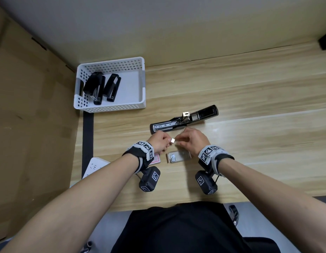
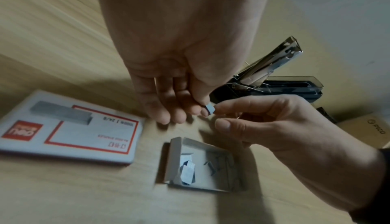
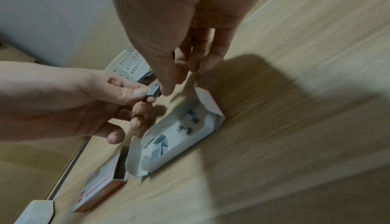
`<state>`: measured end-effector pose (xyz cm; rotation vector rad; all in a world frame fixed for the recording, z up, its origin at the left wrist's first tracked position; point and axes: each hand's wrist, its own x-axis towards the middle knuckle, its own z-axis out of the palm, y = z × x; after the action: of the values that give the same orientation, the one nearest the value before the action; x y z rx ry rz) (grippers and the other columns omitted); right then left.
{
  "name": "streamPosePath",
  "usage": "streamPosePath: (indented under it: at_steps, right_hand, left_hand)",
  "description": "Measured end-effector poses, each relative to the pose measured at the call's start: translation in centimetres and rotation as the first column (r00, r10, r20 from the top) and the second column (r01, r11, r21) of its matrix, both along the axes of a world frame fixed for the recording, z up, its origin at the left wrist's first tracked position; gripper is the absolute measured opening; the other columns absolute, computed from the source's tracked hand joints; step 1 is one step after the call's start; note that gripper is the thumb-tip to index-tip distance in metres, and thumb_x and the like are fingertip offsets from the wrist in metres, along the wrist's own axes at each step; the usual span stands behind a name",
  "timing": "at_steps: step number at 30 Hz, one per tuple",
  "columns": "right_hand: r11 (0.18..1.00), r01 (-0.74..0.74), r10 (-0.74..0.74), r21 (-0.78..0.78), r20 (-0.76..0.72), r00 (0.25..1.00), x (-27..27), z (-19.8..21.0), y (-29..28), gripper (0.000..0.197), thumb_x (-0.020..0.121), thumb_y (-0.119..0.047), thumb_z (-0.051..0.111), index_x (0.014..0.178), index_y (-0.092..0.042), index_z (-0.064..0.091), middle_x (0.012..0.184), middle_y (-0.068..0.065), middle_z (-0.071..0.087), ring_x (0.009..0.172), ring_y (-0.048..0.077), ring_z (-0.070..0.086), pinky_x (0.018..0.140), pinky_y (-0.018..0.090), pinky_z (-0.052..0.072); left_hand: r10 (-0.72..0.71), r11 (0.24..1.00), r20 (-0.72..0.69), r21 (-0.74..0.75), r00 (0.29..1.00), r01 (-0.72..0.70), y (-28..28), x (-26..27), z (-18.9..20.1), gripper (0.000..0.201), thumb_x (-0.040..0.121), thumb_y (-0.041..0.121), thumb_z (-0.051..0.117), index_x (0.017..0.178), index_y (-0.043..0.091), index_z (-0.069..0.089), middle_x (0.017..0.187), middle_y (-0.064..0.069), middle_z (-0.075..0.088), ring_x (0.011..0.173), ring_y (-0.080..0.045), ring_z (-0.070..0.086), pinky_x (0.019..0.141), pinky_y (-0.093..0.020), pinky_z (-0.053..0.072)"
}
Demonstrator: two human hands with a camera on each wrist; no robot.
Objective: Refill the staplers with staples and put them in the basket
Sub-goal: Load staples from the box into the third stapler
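A short strip of staples hangs just above the table between both hands. My left hand pinches one end with thumb and forefinger. My right hand has its thumb and forefinger at the other end. Just beyond the hands lies a black stapler, swung fully open with its metal staple channel bare. The white perforated basket at the far left holds two closed black staplers.
The open staple tray, with loose strips inside, lies under my hands. Its red-and-white sleeve lies to its left. A white power strip sits at the table's left edge beside a cardboard wall.
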<state>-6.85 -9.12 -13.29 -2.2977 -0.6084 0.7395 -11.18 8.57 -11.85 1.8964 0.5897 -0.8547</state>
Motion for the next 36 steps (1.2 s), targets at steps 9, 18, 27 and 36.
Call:
streamPosePath:
  at_steps: [9,18,27,36]
  right_hand:
    - [0.994,0.081,-0.081,0.080,0.000,0.997,-0.6,-0.6,0.5,0.013,0.079,-0.036,0.077,0.087,-0.026,0.077,0.083,-0.012,0.061,0.083,0.009,0.055,0.074,0.037,0.052]
    - [0.987,0.128,-0.130,0.100,0.011,0.992,-0.4,-0.7,0.9,0.014,0.084,-0.035,0.073,0.085,-0.021,0.075,0.085,-0.011,0.063,0.086,0.011,0.056,0.078,0.035,0.049]
    - [0.968,0.129,-0.124,0.216,-0.037,0.992,-0.5,-0.5,1.8,0.005,0.086,-0.023,0.070,0.087,-0.022,0.075,0.083,-0.011,0.059,0.079,0.012,0.059,0.076,0.038,0.051]
    - [0.993,0.080,-0.082,0.082,0.028,0.996,0.4,0.4,1.2,0.021,0.092,-0.035,0.061,0.099,-0.022,0.075,0.089,-0.009,0.060,0.082,0.012,0.058,0.074,0.033,0.049]
  left_hand:
    - [0.020,0.999,-0.004,-0.037,1.000,-0.020,-0.2,-0.3,0.3,0.017,0.103,0.015,0.046,0.092,0.012,0.059,0.070,-0.002,0.051,0.053,-0.010,0.049,0.043,-0.024,0.042]
    - [0.036,0.999,0.230,0.022,0.973,-0.042,0.7,-0.1,0.5,0.009,0.089,0.014,0.069,0.094,0.014,0.076,0.072,0.008,0.067,0.062,-0.003,0.057,0.060,-0.020,0.046]
    - [-0.180,0.961,0.337,0.261,0.924,0.092,2.2,-0.3,1.4,0.006,0.075,0.024,0.078,0.081,0.025,0.076,0.069,0.012,0.070,0.066,-0.005,0.065,0.069,-0.030,0.057]
    - [-0.581,0.666,0.239,0.689,0.778,0.287,6.8,2.3,4.2,0.003,0.087,0.029,0.067,0.084,0.029,0.066,0.092,0.011,0.058,0.083,-0.011,0.054,0.070,-0.029,0.054]
